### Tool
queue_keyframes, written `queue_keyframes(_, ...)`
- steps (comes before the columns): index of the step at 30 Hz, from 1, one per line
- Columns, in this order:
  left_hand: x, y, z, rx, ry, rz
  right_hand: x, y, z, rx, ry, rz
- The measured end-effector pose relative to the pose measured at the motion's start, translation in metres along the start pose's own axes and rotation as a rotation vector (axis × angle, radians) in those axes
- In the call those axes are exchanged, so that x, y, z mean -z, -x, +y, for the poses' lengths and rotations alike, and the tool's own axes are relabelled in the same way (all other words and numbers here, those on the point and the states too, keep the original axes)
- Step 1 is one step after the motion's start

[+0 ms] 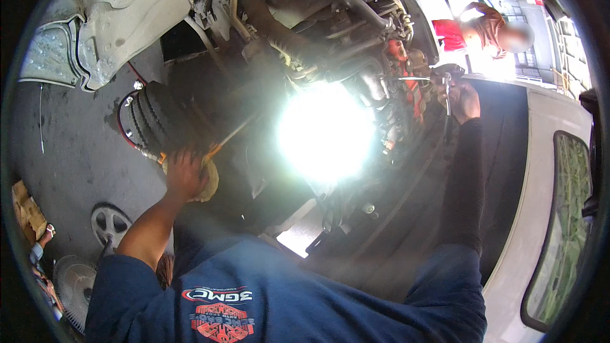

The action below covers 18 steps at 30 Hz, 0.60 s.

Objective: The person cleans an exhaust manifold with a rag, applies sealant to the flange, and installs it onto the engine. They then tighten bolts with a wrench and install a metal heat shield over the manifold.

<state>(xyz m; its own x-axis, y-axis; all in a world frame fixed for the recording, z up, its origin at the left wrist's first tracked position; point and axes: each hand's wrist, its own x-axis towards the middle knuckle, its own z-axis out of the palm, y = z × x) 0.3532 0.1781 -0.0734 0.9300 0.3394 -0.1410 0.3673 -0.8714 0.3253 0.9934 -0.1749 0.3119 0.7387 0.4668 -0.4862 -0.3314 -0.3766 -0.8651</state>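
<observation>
My left hand (187, 174) rests on a yellow rounded pad (211, 185), its fingers stretched forward. Right beside those fingers lies a tool with an orange handle (213, 151) and a thin straight shaft. Farther to the right, my right hand (466, 100) is closed around a shiny metal ratchet (447, 82). A slim bright rod reaches left from it toward the engine parts (375, 82) and a red-orange piece (413, 86). A strong lamp glare (327, 130) hides much of the middle, including what lies between my hands.
Pale body panels (136, 6) hang over the upper left. Beyond my left hand are dark ribbed rings (155, 114) and a red hose (121, 117). A fan (75, 279) stands lower left. A white vehicle (540, 171) borders the right; another person (483, 32) is behind it.
</observation>
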Motion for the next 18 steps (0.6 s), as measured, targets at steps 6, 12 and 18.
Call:
queue_keyframes(6,-0.001,0.0,0.0,0.004,-0.045,-0.016,0.042,-0.01,0.026,0.134,0.047,-0.148)
queue_keyframes(12,-0.004,0.004,-0.002,-0.012,-0.036,-0.01,0.061,-0.018,0.032,0.058,-0.181,-0.252)
queue_keyframes(18,0.0,0.0,0.0,-0.013,-0.042,0.026,0.064,-0.027,0.031,0.065,-0.197,-0.324)
